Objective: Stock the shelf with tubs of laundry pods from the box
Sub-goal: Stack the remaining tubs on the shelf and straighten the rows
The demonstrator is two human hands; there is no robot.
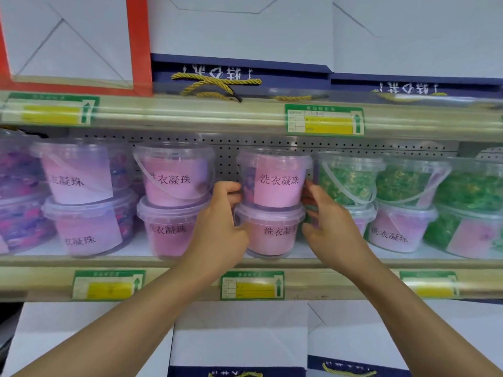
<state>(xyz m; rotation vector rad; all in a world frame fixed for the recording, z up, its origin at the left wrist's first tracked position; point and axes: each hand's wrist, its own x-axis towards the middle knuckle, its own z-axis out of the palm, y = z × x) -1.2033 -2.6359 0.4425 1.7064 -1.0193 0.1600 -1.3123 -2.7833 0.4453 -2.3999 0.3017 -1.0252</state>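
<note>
**Two hands seating a pink tub of laundry pods on a stocked shelf**

At the centre of the frame, a clear plastic tub with a pink label (pixel 275 180) stood stacked on the lid of a matching lower tub (pixel 269 229), on the middle shelf (pixel 174 261). The left hand (pixel 220 221) curled its fingers round the upper tub's left side, and the right hand (pixel 329 224) pinched its right side, so both were grasping it. More pink tubs stood in stacks of two to the left of centre, and green-filled tubs (pixel 351 180) stood just beside it on the right. Green and yellow price tags (pixel 251 284) lined the shelf edges. White paper bags with yellow rope handles (pixel 215 87) filled the top of the frame. The box was not in view.

The tub looked rigid but thin-walled and smooth, likely slippery, and moderately heavy if full of pods. Its thin bail handle seemed flimsy. Holding both sides below the lid rim seemed the safest grip, since the stack below offered only a narrow, possibly wobbly seat.
</note>
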